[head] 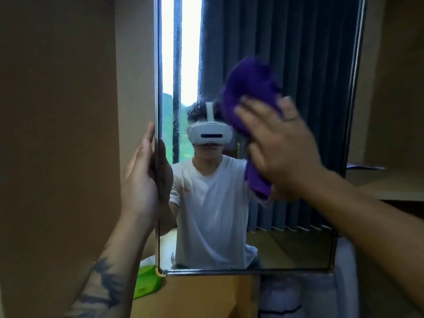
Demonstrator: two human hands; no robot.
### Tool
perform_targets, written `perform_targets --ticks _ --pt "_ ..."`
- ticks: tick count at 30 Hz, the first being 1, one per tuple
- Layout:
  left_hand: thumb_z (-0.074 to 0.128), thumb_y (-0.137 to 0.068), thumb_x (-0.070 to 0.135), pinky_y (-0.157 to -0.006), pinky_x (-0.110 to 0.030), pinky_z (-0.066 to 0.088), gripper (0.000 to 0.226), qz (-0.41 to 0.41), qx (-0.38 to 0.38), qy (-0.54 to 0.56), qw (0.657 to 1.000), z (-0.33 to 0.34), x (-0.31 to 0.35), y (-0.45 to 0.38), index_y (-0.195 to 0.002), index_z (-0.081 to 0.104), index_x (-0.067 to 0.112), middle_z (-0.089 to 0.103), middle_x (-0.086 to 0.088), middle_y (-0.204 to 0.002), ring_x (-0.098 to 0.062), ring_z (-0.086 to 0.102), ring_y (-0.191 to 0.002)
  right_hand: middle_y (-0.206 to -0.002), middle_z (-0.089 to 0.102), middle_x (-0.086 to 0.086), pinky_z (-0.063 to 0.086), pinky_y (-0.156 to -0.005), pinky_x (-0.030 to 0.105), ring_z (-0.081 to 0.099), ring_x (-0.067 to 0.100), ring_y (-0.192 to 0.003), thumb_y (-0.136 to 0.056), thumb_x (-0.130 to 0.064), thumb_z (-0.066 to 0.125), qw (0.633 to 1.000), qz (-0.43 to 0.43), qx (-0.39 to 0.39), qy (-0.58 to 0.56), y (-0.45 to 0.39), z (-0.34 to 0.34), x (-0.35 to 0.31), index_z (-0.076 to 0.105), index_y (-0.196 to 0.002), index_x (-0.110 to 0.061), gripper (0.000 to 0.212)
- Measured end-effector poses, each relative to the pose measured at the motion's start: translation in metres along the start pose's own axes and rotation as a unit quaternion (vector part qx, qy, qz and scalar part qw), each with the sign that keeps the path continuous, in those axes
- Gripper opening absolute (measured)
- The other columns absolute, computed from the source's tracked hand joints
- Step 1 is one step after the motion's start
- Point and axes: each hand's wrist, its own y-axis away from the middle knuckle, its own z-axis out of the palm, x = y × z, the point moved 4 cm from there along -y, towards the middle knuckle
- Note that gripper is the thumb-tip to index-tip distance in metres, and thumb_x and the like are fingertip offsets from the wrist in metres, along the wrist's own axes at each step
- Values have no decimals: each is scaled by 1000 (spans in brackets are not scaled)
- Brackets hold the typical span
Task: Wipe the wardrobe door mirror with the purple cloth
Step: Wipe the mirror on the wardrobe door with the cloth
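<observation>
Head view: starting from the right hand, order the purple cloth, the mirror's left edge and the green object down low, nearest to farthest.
1. Purple cloth: directly under the right hand, pressed on the mirror.
2. Mirror's left edge: across the glass, where the left hand holds it.
3. Green object: lowest, below the mirror's bottom-left corner.

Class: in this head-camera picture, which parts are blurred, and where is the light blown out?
Head view: the right hand and purple cloth smear with motion blur on the mirror; the left hand at the mirror's edge looks sharper; the reflected window strip is overexposed white.
</observation>
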Motion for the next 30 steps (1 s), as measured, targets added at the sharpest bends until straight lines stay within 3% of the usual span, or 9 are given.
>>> perform_targets --ticks 3,5,9,14,16,19,23,27,30 --pt "42 -109 27 -91 -1 41 36 12 -3 -45 999 -1 -3 1 -142 57 30 61 35 -120 25 51 -115 -163 38 6 23 -123 60 33 40 -150 -95 -26 43 979 195 47 -37 3 -14 35 44 -154 -14 60" --pt "46 -108 31 -100 -11 41 37 6 -8 -45 999 -3 -4 0 -142 57 37 58 27 -135 15 52 -125 -163 37 7 19 -125 59 31 39 -151 -97 -28 38 966 247 67 -39 12 -10 17 42 -155 -14 60" --pt "51 -106 30 -102 -15 44 37 10 -18 -38 999 -2 -2 0 -141 58 39 62 25 -132 5 55 -128 -153 53 12 24 -122 63 42 42 -145 -90 -19 59 998 19 57 -25 52 12 -50 54 -147 -7 58" --pt "59 -91 45 -119 -46 36 39 -37 -48 -6 998 -9 -9 -2 -129 64 53 59 10 -146 -15 53 -137 -140 66 -2 37 -117 60 52 41 -139 -104 -20 55 964 -261 16 -44 87 26 -77 68 -136 -19 34" --pt "59 -93 43 -119 -47 33 39 -42 -55 -2 998 -10 -12 2 -130 63 53 58 7 -147 -16 52 -138 -139 67 -2 39 -116 59 55 39 -136 -105 -18 56 951 -305 10 -53 76 24 -74 70 -134 -19 32" --pt "55 -103 29 -97 -30 52 34 -40 -34 17 998 -13 -15 6 -134 65 40 66 -2 -137 -10 65 -118 -143 63 1 33 -120 59 49 40 -141 -109 -18 44 951 -306 5 -52 48 16 -71 67 -136 -19 35" --pt "50 -106 25 -114 -39 44 33 -35 -37 14 999 -16 -17 12 -134 65 36 67 0 -136 -16 62 -128 -148 59 3 29 -120 63 41 45 -145 -102 -23 50 983 -159 27 -90 36 22 -85 64 -140 -16 40" --pt "47 -107 21 -109 -24 45 34 -42 -35 4 998 -20 -17 15 -136 62 29 71 14 -128 -4 63 -124 -133 68 -4 32 -120 58 48 36 -142 -106 -20 50 890 -444 -40 -96 89 41 -119 71 -128 -21 30" --pt "44 -107 23 -117 -33 39 33 -55 -45 25 997 -23 -19 19 -133 64 28 67 12 -135 -7 58 -131 -135 67 -4 31 -121 57 51 35 -139 -107 -21 49 885 -455 -18 -93 66 37 -109 69 -132 -22 32"
